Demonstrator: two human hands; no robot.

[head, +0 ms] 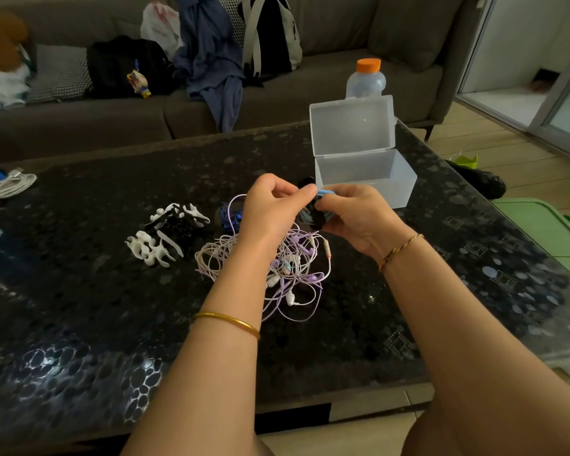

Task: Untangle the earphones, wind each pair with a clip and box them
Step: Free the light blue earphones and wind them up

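Observation:
A tangle of white and purple earphones [297, 264] lies on the dark table, under my hands. Left of it sits a heap of white and black winder clips [165, 235], and a dark blue earphone bundle [229, 217] lies just behind the tangle. My right hand [352, 215] grips a black clip [316, 217] with light blue cable wound round it. My left hand [273, 205] pinches the light blue cable [324, 192] at the clip's top. The clear plastic box [366, 176] stands open right behind my hands, its lid upright.
A water bottle with an orange cap [366, 80] stands behind the box. A coiled white cable [9, 185] lies at the table's far left. A sofa with bags and clothes [211, 60] runs along the back. A green bin [540, 225] sits off the table's right edge.

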